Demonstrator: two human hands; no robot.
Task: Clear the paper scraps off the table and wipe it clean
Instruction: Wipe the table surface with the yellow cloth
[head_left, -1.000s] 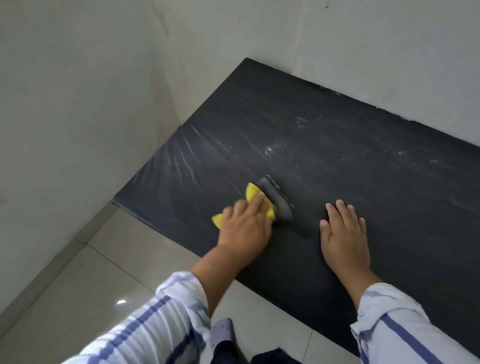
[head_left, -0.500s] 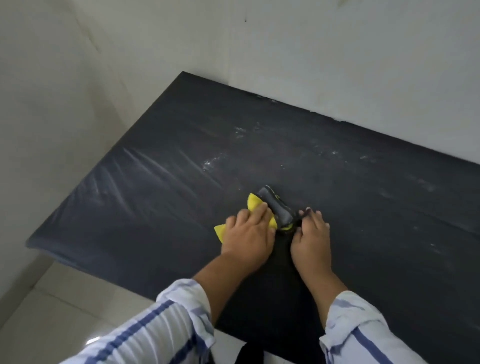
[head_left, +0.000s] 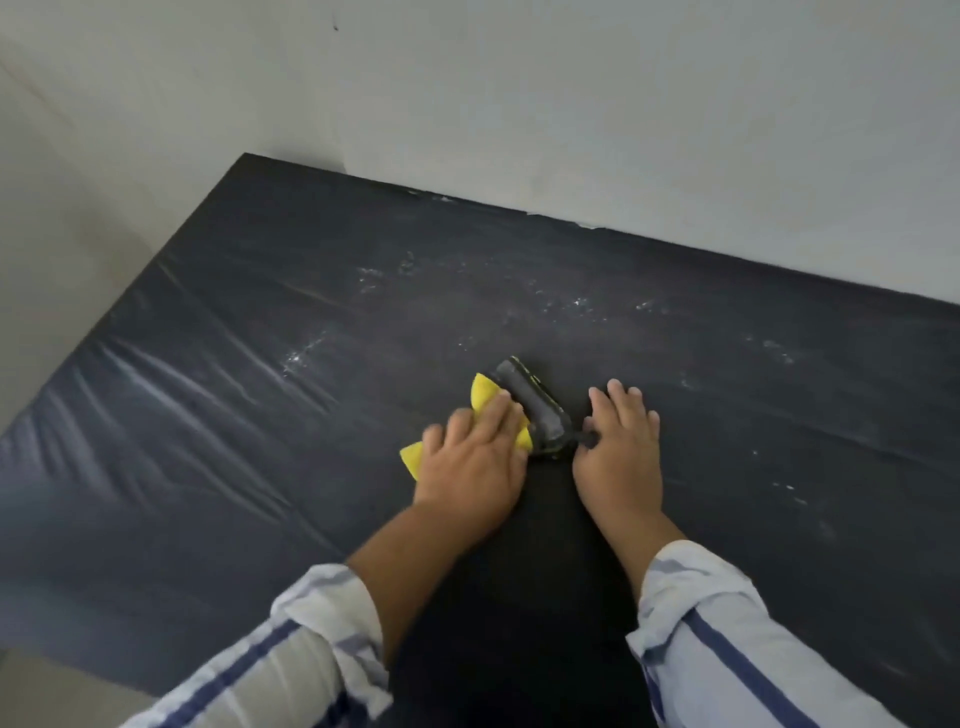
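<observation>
Deep in the wiping step, with the left hand (head_left: 470, 462) pressing near-straight fingers onto the yellow-and-grey cloth (head_left: 485, 391) mid-way across the black table (head_left: 249, 415), and the right hand (head_left: 618, 457) laid flat just beside, fingers spread, thumb touching the grey end, clasping nothing. Next up, probably: pushing forward over the white specks (head_left: 576, 306) beyond. Plenty of open room ahead, stopping at the wall (head_left: 519, 104), dropping off at the left edge.

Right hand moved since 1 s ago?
Yes. The right hand closed leftward on the dark pad: there was a clear gap then, and now its thumb touches the pad's near end.
</observation>
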